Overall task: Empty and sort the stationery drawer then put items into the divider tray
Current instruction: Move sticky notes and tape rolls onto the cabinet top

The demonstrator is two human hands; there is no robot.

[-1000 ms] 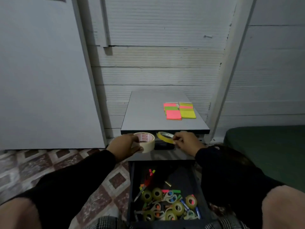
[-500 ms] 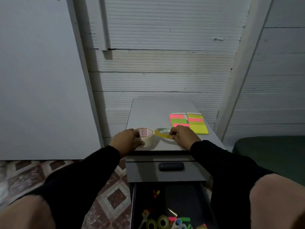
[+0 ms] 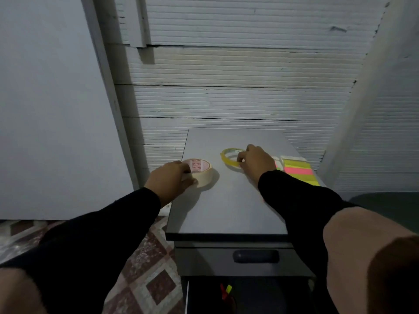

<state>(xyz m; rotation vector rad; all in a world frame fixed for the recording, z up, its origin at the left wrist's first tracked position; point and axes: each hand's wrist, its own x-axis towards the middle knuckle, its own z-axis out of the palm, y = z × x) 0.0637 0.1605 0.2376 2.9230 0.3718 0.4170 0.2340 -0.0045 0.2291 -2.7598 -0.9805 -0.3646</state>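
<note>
On cabinet top (image 3: 231,200), left hand (image 3: 169,181) gripping masking tape roll (image 3: 200,172) (lying flat), right hand (image 3: 255,160) fingers pinching yellow tape roll (image 3: 229,156)

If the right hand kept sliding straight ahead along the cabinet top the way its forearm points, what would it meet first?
The right hand already pinches the thin yellow tape roll, which lies directly ahead of its fingers. Beyond the roll, bare cabinet top runs to the ribbed white wall, probably the next contact; depth there is unclear.

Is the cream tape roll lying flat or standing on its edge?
Flat: the cream tape roll rests on the cabinet top, hole facing up.
</note>
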